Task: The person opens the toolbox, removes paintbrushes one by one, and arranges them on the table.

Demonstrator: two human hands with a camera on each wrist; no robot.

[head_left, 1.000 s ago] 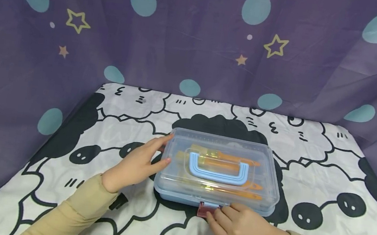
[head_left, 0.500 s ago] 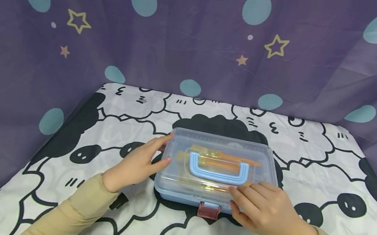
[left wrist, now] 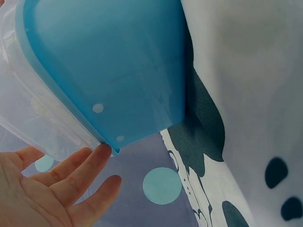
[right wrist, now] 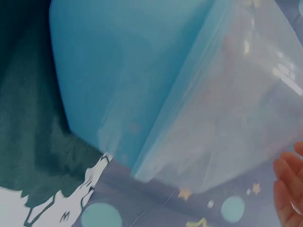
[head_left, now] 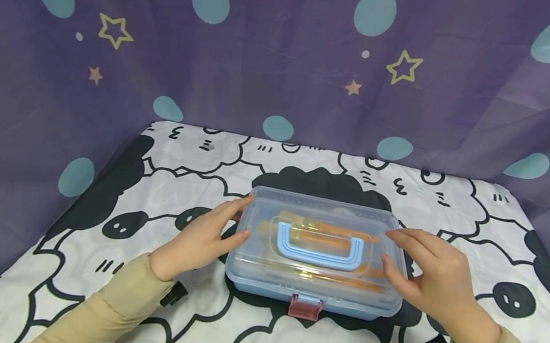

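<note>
A plastic storage box (head_left: 325, 206) with a clear lid and a light-blue base sits on the cloth. On top lies a blue carrying handle (head_left: 318, 258), and a dark red latch (head_left: 305, 307) juts from the front. Through the lid show several paintbrushes (head_left: 338, 282) with orange handles. My left hand (head_left: 192, 244) rests its extended fingers along the left end; in the left wrist view its fingertips (left wrist: 105, 150) meet the lid's rim. At the opposite end my right hand (head_left: 441, 274) has its fingers stretched over the lid's right edge.
A white cloth (head_left: 191, 328) with black sheep drawings covers the table under the box. Behind and at the sides hangs a purple curtain (head_left: 276, 79) with stars and blue ovals.
My right hand has left the red latch at the front and moved right and back to the box's right end. The left hand and the box stay put.
</note>
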